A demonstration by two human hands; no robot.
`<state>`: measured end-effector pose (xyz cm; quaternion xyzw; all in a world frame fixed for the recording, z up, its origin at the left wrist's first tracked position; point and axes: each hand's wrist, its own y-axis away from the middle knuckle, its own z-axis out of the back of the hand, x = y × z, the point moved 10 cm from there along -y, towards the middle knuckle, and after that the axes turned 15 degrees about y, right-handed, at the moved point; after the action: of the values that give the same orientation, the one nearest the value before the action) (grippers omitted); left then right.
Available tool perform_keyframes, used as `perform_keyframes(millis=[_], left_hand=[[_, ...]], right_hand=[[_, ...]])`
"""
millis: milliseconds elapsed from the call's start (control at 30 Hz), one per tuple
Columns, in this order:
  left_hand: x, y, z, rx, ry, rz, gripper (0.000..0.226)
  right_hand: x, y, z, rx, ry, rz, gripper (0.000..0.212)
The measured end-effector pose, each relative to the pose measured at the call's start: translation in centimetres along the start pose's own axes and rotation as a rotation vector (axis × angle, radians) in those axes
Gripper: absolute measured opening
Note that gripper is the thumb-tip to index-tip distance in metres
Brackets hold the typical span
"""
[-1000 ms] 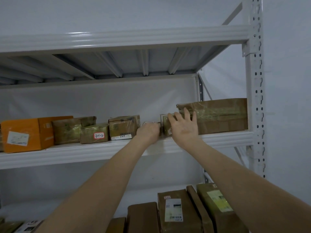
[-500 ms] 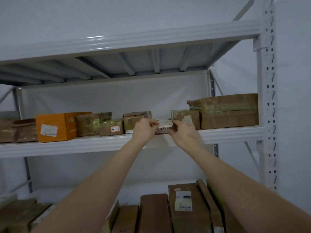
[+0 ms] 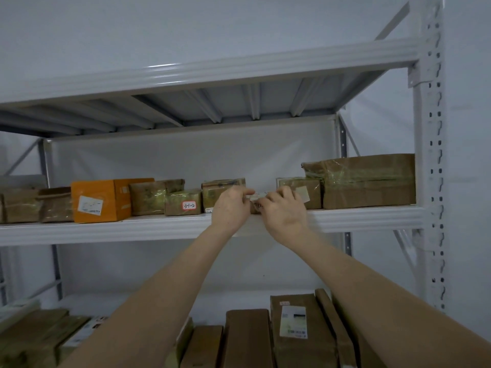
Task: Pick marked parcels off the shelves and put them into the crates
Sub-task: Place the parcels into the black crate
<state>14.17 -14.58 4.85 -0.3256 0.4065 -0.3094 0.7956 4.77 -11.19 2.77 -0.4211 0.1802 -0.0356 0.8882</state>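
Note:
Both my hands hold a small brown parcel [image 3: 255, 205] with a white label at the front edge of the middle shelf [image 3: 358, 217]. My left hand [image 3: 230, 208] grips its left end and my right hand [image 3: 284, 211] covers its right end, so most of the parcel is hidden. To the left sits a small taped parcel with a red-bordered handwritten label [image 3: 183, 205]. No crate is in view.
Along the same shelf stand an orange box [image 3: 99, 200], several taped brown parcels, and a large taped carton [image 3: 369, 180] at the right. Upright brown parcels [image 3: 292, 330] fill the shelf below. A white perforated upright [image 3: 433, 155] bounds the rack on the right.
The small parcel has come out from between the neighbouring boxes to the shelf's front edge, held by both hands. The view has pulled back and shifted left.

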Motion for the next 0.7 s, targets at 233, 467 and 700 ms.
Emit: perform_keyframes(millis=[233,467,700], left_hand=[[4.5,-1.7,5.8,-0.145,-0.085,0.039,0.040],[10.0,-5.3,8.0,-0.045,-0.026,0.226,0.044],[11.1,-6.1,6.1,0.100,0.006,0.226,0.042]], right_hand=[[0.6,-2.2,-2.3,0.244,0.272,0.015,0.034],[3.0,-7.4,-0.9,0.180,-0.595,-0.340,0.055],[3.2,-7.9,-3.9,0.275,-0.787,-0.562,0.049]])
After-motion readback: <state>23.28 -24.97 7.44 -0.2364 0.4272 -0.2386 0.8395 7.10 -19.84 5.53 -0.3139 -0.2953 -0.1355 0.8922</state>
